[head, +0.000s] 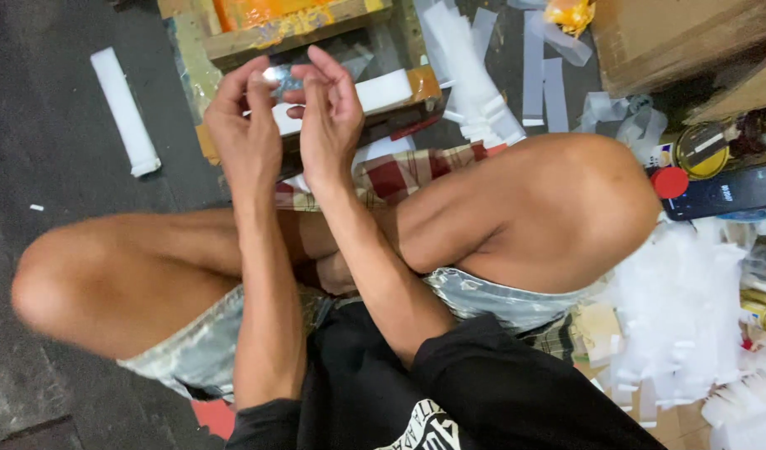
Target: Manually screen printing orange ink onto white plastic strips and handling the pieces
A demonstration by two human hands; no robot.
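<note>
Item: small, shiny, translucent scrap of film or foil (280, 77), pinched between both hands, raised in front of the person's crossed legs. It is held up near eye level, probably so the fingertips can work its edge; its exact kind is too blurred to tell.

Left hand (245, 125): fingers curled in, tips closed on the scrap's left side.

Right hand (329, 112): thumb and forefinger closed on the scrap's right side, remaining fingers half open and fanned upward, clear of the work.

Below the hands: long white rectangular block (375, 92) lying across a wooden frame smeared with orange paint (291, 25), within easy reach.

Surroundings: white strip (125, 112) alone on the dark floor to the left; loose pale plastic strips (483, 83) to the right; heap of white offcuts (683, 333) by the right knee; brown cardboard box (675, 33); red-capped container and tins (691, 158) beside it.
</note>
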